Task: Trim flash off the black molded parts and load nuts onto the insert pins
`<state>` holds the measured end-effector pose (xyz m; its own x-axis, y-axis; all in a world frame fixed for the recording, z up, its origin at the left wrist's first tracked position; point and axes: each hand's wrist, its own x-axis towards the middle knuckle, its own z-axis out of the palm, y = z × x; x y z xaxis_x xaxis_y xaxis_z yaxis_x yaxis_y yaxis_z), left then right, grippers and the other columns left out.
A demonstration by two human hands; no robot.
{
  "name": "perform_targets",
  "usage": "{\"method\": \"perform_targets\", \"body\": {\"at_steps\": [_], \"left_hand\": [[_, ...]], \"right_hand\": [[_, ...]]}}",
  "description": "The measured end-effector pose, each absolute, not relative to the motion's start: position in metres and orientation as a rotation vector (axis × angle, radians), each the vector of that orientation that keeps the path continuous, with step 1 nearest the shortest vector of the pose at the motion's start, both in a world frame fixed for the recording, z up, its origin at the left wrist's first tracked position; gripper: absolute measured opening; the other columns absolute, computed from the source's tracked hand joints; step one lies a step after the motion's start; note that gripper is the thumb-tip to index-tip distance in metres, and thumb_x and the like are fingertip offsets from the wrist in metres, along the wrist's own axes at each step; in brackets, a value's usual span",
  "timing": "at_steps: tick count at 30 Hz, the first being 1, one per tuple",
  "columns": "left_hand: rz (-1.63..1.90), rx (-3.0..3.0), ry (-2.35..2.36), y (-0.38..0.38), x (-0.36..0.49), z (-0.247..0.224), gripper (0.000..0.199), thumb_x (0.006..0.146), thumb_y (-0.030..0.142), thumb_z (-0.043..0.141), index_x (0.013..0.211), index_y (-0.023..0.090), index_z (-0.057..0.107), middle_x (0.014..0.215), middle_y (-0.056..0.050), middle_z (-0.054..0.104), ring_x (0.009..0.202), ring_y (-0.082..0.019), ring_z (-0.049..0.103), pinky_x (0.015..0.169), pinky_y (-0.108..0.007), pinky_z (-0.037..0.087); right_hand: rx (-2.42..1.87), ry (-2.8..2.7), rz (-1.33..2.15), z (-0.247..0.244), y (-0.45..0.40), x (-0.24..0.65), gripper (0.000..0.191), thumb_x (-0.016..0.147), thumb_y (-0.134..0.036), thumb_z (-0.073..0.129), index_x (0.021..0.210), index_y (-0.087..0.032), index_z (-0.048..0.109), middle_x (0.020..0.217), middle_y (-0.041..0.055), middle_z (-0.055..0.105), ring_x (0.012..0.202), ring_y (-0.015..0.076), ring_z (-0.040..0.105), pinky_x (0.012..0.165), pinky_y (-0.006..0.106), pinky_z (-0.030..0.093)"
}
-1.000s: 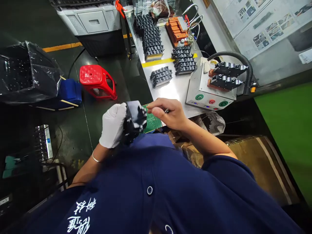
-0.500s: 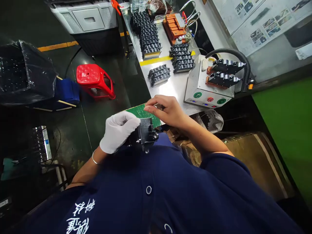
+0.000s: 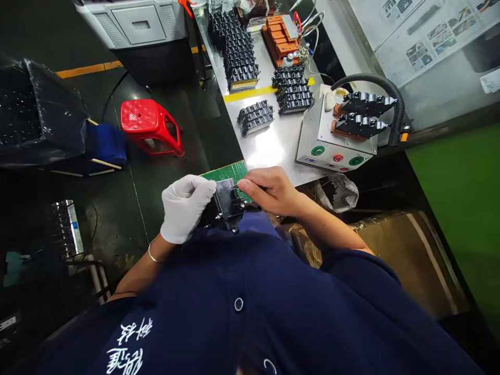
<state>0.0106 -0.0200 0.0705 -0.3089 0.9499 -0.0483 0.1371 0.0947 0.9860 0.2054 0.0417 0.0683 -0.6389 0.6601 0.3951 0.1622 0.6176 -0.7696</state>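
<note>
A gloved left hand (image 3: 184, 208) gripped a black plastic moulding (image 3: 226, 200) close to the wearer's navy shirt (image 3: 238, 260), while the bare right hand (image 3: 275, 190) worked at its edge.
The moulding jutted from between the left thumb and fingers, just left of the right fingertips; those were pinched together on a slim dark tool (image 3: 235, 186), mostly concealed and too small to identify. The glove covered the moulding's left end. Its flat face had a grey sheen, with rounded knobs along the lower right. Beyond lay a scratched green mat (image 3: 223, 172), partly blocked, then ribbed black mouldings (image 3: 255, 119) on the metal table (image 3: 269, 151).
</note>
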Motion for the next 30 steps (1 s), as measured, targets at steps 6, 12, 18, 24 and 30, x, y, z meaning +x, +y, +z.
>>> {"method": "perform_targets", "body": {"at_steps": [6, 12, 18, 24, 30], "left_hand": [[1.323, 1.094, 1.611, -0.017, 0.009, 0.064, 0.031, 0.07, 0.042, 0.075, 0.057, 0.017, 0.062, 0.056, 0.002, 0.059, 0.053, -0.01, 0.05, 0.052, -0.021, 0.043], [1.342, 1.027, 1.611, -0.015, 0.01, 0.063, 0.032, 0.065, 0.043, 0.076, 0.055, 0.016, 0.061, 0.053, 0.001, 0.058, 0.05, -0.009, 0.049, 0.047, -0.021, 0.042], [1.347, 1.011, 1.66, -0.014, 0.012, 0.064, 0.035, 0.064, 0.045, 0.076, 0.054, 0.016, 0.06, 0.052, 0.002, 0.057, 0.048, -0.009, 0.048, 0.046, -0.021, 0.041], [1.411, 1.053, 1.652, -0.012, 0.01, 0.06, 0.033, 0.067, 0.043, 0.077, 0.056, 0.016, 0.061, 0.053, 0.002, 0.057, 0.05, -0.009, 0.05, 0.048, -0.02, 0.042], [1.377, 0.991, 1.667, -0.011, 0.01, 0.06, 0.033, 0.065, 0.043, 0.077, 0.055, 0.017, 0.06, 0.051, 0.003, 0.054, 0.049, -0.008, 0.046, 0.045, -0.019, 0.038]], "right_hand": [[-0.621, -2.198, 0.906, 0.073, 0.044, 0.205, 0.039, 0.099, -0.028, 0.047, 0.062, -0.018, 0.04, 0.057, -0.0062, 0.033, 0.054, 0.0053, 0.032, 0.053, 0.022, 0.027], [-0.53, -2.228, 0.965, 0.073, 0.047, 0.204, 0.041, 0.1, -0.026, 0.045, 0.061, -0.02, 0.034, 0.057, -0.0065, 0.03, 0.052, 0.0055, 0.03, 0.052, 0.023, 0.027], [-0.585, -2.207, 1.055, 0.072, 0.048, 0.202, 0.04, 0.1, -0.027, 0.045, 0.062, -0.02, 0.035, 0.057, -0.0073, 0.029, 0.051, 0.0049, 0.028, 0.051, 0.022, 0.025], [-0.641, -2.173, 0.984, 0.071, 0.047, 0.201, 0.04, 0.1, -0.028, 0.045, 0.062, -0.019, 0.037, 0.057, -0.0067, 0.031, 0.052, 0.0051, 0.031, 0.051, 0.023, 0.026], [-0.583, -2.241, 0.946, 0.074, 0.05, 0.201, 0.041, 0.1, -0.028, 0.046, 0.061, -0.02, 0.034, 0.057, -0.0062, 0.031, 0.053, 0.0061, 0.032, 0.053, 0.024, 0.027]]}}
